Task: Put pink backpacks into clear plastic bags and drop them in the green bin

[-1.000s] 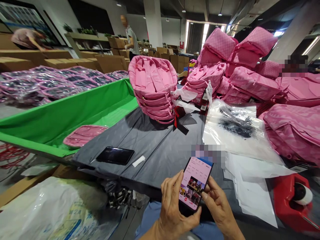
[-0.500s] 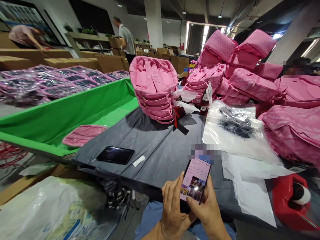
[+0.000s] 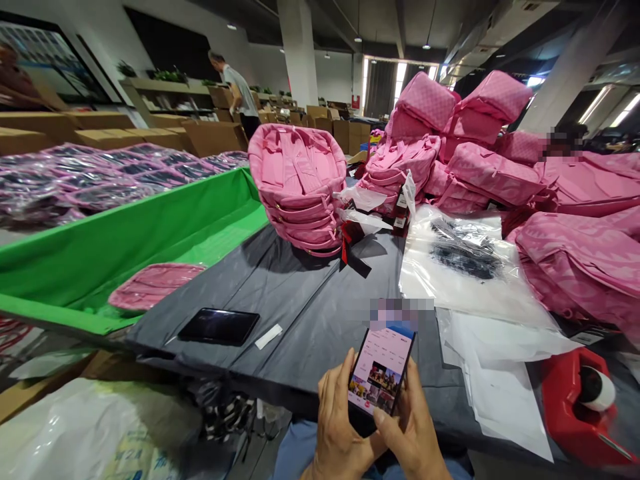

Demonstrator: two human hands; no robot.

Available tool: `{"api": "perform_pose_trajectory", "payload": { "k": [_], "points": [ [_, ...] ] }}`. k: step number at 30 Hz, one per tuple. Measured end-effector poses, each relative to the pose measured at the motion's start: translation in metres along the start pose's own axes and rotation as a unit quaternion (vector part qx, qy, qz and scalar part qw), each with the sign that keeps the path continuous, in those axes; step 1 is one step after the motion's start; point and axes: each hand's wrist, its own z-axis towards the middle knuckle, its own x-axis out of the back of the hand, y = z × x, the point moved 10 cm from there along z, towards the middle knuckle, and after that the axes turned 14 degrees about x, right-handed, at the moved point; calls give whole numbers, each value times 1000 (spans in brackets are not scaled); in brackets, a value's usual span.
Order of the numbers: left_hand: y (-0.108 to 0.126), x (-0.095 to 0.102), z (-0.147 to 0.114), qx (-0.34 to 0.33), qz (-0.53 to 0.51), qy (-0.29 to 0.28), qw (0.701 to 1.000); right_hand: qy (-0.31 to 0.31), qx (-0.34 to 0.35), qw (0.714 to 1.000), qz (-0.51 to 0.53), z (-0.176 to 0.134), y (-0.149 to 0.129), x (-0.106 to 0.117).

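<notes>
My left hand (image 3: 336, 420) is curled around the left side of a lit smartphone (image 3: 383, 373), above the near edge of the table. My right hand (image 3: 415, 430) holds the phone's right side, its thumb at the bottom of the screen. Small pictures and text show on the display. A second phone (image 3: 220, 325), dark-screened, lies flat on the grey cloth to the left, beside a small white strip (image 3: 269, 337). Beyond them stands a stack of pink backpacks (image 3: 300, 193) with tags hanging at its right.
Clear plastic bags (image 3: 420, 267) and white sheets (image 3: 500, 393) lie at the right, near a red tape dispenser (image 3: 560, 400). Pink backpacks (image 3: 585, 260) pile up behind. A green-lined bin (image 3: 125, 247) stands left, with a wrapped pink bag (image 3: 153, 287) inside. A person (image 3: 240, 93) stands in the background.
The view has turned slightly, so the table things sit lower and further left. My right thumb has shifted a little low on the screen. The person at far left has straightened up.
</notes>
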Motion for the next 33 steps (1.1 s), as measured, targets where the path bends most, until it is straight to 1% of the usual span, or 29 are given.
{"api": "perform_pose_trajectory", "payload": {
  "k": [2, 4, 7, 9, 11, 13, 17, 20, 25, 27, 29, 31, 33],
  "points": [
    [-12, -7, -2, 58, -25, -34, 997, -6, 1, 1000, -3, -1, 3, 1],
    [-18, -12, -3, 93, -56, -64, 992, -1, -3, 1000, 11, 0, 3, 3],
    [-19, -15, -3, 123, -93, -87, 984, 21, -10, 999, 38, 0, 2, 5],
    [-19, -16, -2, 130, -101, -94, 982, 30, -17, 998, 61, 0, 3, 6],
    [-18, -17, -2, 123, -96, -98, 983, 39, -25, 995, 84, -1, 5, 7],
    [-15, -16, -2, 100, -73, -91, 988, 45, -31, 993, 104, -2, 9, 8],
    [-6, -9, -4, 35, -39, -46, 998, 31, -40, 987, 153, -1, 16, 5],
    [-5, -6, -8, 16, -53, -20, 998, 39, -44, 983, 173, -2, 18, 5],
    [-9, -8, -14, 25, -71, -13, 997, 37, -50, 986, 156, -5, 27, 6],
    [-8, -5, -16, 20, -73, 2, 997, 45, -39, 990, 129, -4, 30, 13],
    [-6, -1, -17, 12, -73, 16, 997, 49, -10, 995, 86, 1, 26, 22],
    [-5, 1, -17, 2, -77, 18, 997, 20, 7, 999, 50, 8, 18, 23],
    [-6, -1, -18, -5, -81, 10, 997, -10, 1, 999, 53, 14, 10, 18]
  ]
}}
